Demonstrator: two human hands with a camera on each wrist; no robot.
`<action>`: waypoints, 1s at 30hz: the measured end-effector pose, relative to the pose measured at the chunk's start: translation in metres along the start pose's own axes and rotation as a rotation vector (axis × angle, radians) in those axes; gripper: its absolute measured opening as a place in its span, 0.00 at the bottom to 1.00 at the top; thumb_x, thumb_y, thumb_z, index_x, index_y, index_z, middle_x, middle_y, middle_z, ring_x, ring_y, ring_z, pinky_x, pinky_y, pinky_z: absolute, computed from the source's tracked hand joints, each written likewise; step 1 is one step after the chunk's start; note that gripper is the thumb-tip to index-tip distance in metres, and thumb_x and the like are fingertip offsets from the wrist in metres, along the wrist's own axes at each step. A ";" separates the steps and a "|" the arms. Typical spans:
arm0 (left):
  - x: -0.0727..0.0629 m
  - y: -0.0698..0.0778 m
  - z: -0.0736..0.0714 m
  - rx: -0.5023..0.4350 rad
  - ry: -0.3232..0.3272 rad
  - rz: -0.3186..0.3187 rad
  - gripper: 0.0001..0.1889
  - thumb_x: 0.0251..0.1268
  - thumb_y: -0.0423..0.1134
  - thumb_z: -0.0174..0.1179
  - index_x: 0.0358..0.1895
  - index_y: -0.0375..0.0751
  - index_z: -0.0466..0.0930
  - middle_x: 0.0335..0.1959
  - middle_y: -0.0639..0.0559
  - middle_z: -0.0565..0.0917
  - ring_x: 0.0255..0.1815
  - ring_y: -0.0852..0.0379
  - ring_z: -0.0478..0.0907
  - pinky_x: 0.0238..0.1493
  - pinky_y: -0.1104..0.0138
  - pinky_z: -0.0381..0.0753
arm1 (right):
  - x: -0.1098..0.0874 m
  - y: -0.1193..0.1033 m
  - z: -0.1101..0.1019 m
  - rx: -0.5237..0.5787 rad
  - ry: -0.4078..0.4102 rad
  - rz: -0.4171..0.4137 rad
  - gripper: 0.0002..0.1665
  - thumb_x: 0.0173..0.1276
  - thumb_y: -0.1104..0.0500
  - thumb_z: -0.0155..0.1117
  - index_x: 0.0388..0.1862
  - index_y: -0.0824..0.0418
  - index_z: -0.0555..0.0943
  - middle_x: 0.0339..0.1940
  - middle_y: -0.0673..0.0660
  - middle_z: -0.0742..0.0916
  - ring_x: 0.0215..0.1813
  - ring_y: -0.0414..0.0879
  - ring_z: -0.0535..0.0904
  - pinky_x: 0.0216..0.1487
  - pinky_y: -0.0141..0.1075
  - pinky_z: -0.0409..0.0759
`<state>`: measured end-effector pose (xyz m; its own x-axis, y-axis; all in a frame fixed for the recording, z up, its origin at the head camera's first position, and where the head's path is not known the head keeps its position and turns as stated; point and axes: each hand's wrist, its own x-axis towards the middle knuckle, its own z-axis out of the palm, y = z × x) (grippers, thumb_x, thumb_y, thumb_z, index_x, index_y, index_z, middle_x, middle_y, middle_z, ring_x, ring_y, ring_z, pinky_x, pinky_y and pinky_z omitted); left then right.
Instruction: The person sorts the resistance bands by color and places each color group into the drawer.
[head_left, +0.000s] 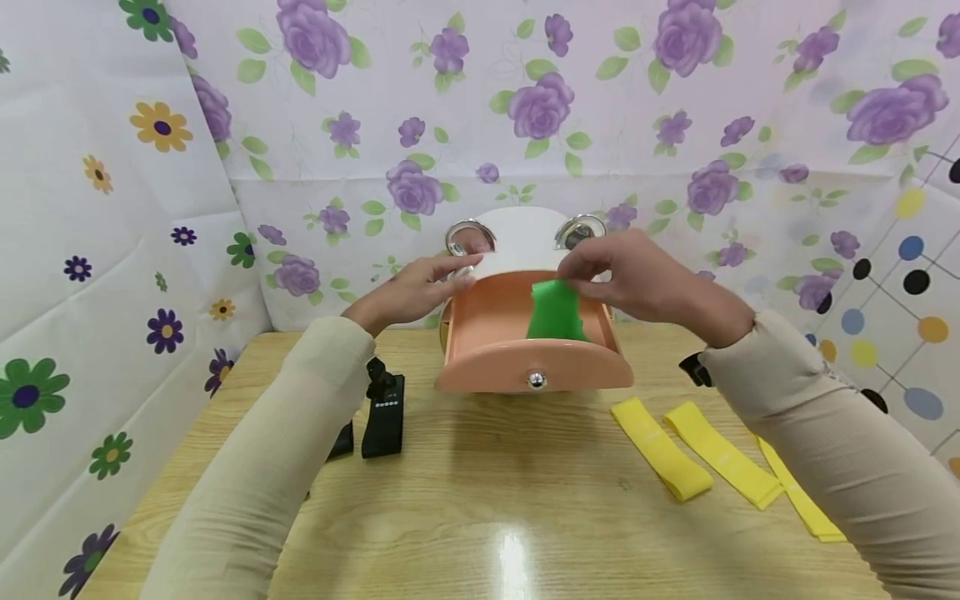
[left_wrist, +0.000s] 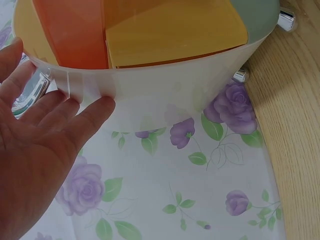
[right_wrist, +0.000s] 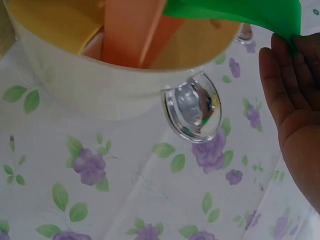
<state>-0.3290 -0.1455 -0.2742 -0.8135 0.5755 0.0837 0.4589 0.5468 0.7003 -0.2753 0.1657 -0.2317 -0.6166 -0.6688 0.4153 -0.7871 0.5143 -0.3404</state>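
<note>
And here's the green band, right in the drawer, its upper end lifted and its lower end out of sight behind the curved front! The right hand has that upper end, pinched between thumb and fingertips above the drawer's right half; the right wrist view shows the green stretching across to those fingers.

The drawer itself stands pulled out, peach all over, a silver knob at the middle of its front. It belongs to the white box, and over on the other side there's the left hand, grasping nothing, fingers loosely extended and resting against the box's side, just beside the drawer.

Two shiny silver rings sit up top, one on each side, like a pair of eyes! The left wrist view picks out a yellow panel on the box next to an orange one, with silver feet poking out.

Out on the wood-grain worktop, black bands lie to the left, one partly covered by the left sleeve. To the right, three yellow bands lie slantwise, apart from each other. Behind it all, a cloth blooming with purple roses!
</note>
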 end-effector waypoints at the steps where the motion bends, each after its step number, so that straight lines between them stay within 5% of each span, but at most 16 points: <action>1: 0.000 0.000 0.000 0.000 0.000 -0.003 0.27 0.82 0.47 0.47 0.78 0.48 0.60 0.79 0.45 0.56 0.77 0.43 0.56 0.73 0.48 0.61 | 0.000 0.003 0.004 0.002 -0.018 0.003 0.09 0.66 0.71 0.68 0.42 0.62 0.88 0.38 0.53 0.89 0.41 0.47 0.85 0.46 0.45 0.83; 7: 0.000 0.000 0.000 0.003 -0.005 -0.003 0.27 0.81 0.48 0.47 0.78 0.49 0.60 0.80 0.46 0.55 0.78 0.44 0.55 0.73 0.48 0.60 | -0.004 0.018 0.025 -0.077 -0.106 -0.068 0.12 0.62 0.74 0.71 0.40 0.61 0.88 0.38 0.53 0.88 0.39 0.46 0.84 0.43 0.41 0.84; 13: 0.000 0.002 -0.001 -0.003 -0.008 -0.004 0.27 0.81 0.49 0.47 0.78 0.50 0.60 0.79 0.45 0.56 0.78 0.43 0.55 0.73 0.47 0.60 | -0.007 0.023 0.024 -0.125 -0.076 -0.108 0.12 0.62 0.73 0.70 0.42 0.61 0.88 0.38 0.54 0.88 0.39 0.47 0.84 0.40 0.42 0.83; 23: 0.001 -0.001 -0.003 -0.002 -0.007 0.006 0.27 0.81 0.50 0.47 0.79 0.51 0.60 0.80 0.47 0.55 0.78 0.43 0.55 0.72 0.47 0.61 | -0.027 0.033 0.004 -0.119 0.039 -0.047 0.12 0.61 0.74 0.71 0.42 0.62 0.88 0.38 0.54 0.89 0.41 0.48 0.86 0.44 0.44 0.84; 30: 0.001 -0.003 -0.001 -0.014 -0.012 0.008 0.27 0.82 0.49 0.46 0.79 0.50 0.60 0.80 0.47 0.55 0.78 0.44 0.55 0.72 0.47 0.60 | -0.057 0.051 -0.003 -0.173 0.046 0.079 0.10 0.62 0.71 0.71 0.41 0.62 0.88 0.38 0.54 0.89 0.39 0.48 0.86 0.43 0.45 0.85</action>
<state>-0.3314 -0.1469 -0.2756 -0.8054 0.5871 0.0810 0.4604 0.5336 0.7094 -0.2808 0.2316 -0.2702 -0.6734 -0.5994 0.4327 -0.7245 0.6516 -0.2248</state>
